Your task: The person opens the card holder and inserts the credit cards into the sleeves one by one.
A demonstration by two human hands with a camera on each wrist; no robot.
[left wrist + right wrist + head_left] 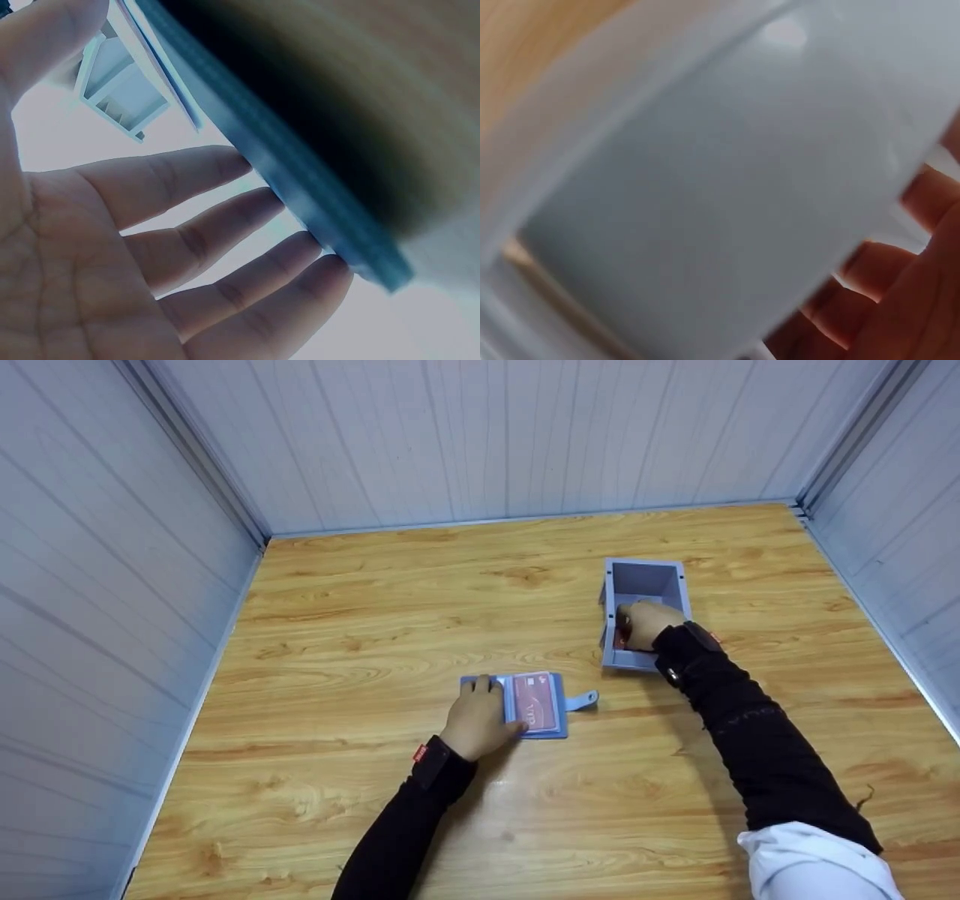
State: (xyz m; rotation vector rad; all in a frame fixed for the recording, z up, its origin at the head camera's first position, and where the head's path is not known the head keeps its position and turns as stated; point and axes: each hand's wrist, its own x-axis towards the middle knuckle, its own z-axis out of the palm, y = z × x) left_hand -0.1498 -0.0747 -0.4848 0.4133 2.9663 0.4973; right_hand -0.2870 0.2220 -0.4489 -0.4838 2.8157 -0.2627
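A blue card holder (561, 727) lies opened out on the wooden table, a pink bank card (536, 701) showing in its right-hand sleeve. My left hand (478, 720) rests on its left half, fingers extended and thumb at the card's lower edge. In the left wrist view the fingertips (334, 266) touch the holder's cover (300, 157). My right hand (651, 624) reaches down inside a grey plastic bin (634, 660). Something red (619, 642) shows beside its fingers. The bin's wall (705, 187) hides part of the fingers (877, 270) in the right wrist view; I cannot tell whether they grip anything.
The holder's strap with a snap (583, 701) sticks out to the right, toward the bin. Wood-grain tabletop (360, 622) extends around both. White panel walls (480, 442) enclose the table at the back and both sides.
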